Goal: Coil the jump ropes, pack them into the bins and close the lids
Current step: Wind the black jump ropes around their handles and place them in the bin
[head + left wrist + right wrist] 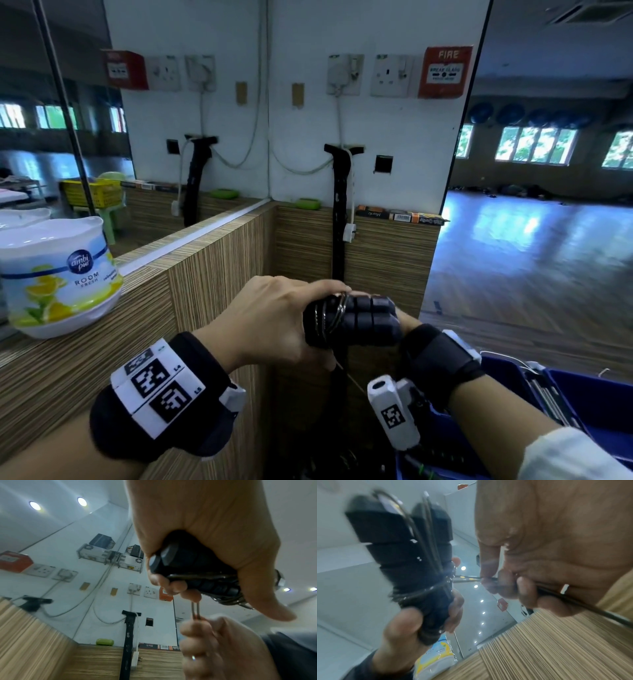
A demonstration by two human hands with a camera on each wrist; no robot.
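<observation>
Two black ribbed jump rope handles [363,320] are held side by side in front of me, with thin dark rope [337,313] wound around them. My left hand [274,318] grips the bundle at its left end, fingers curled over the top and thumb below. My right hand [407,322] is mostly hidden behind the handles. In the left wrist view the right hand [214,642] pinches a doubled strand of rope [195,609] just under the handles [180,561]. In the right wrist view the rope [573,601] runs through its curled fingers [510,586]. A blue bin [582,394] stands at lower right.
A wood-grain counter [85,359] runs along the left and carries an air freshener tub [58,274]. A wooden partition [376,246] with a black post [339,222] stands ahead. Mirrors line the walls. More cables lie in the blue bin.
</observation>
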